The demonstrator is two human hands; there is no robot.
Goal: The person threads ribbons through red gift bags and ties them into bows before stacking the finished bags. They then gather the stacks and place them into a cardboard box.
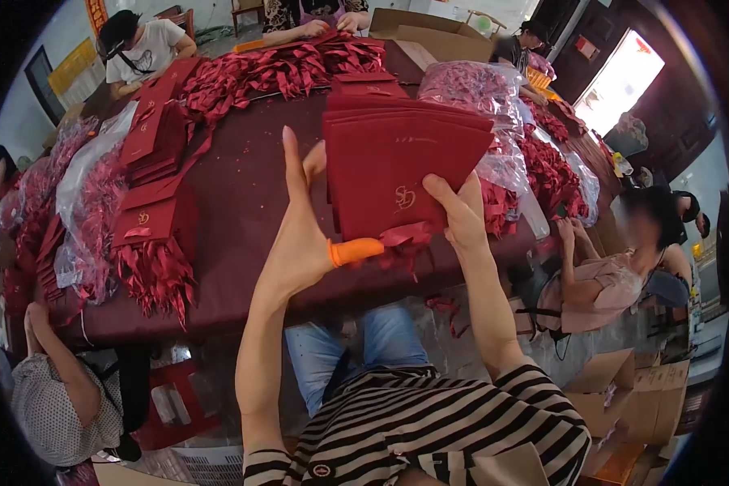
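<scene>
In the middle of the head view is a fanned stack of flat red paper bags [373, 166] with a gold emblem and red ribbon at the lower edge. My right hand [463, 212] grips it from the right, thumb on the front face and fingers hidden behind. My left hand [300, 231] is at the stack's left edge, fingers stretched upward and thumb spread out across the lower corner. An orange finger cot [356, 252] covers that thumb. Similar bags [150, 212] with ribbons hanging down lie on the table to the left.
A dark red cloth covers the table [247, 190]. Piles of red ribbon [283, 69] lie at the back, and a clear plastic sack [470, 85] stands at the right. Several people sit around the table, one person [603, 283] close on my right. Cardboard boxes [632, 397] stand on the floor.
</scene>
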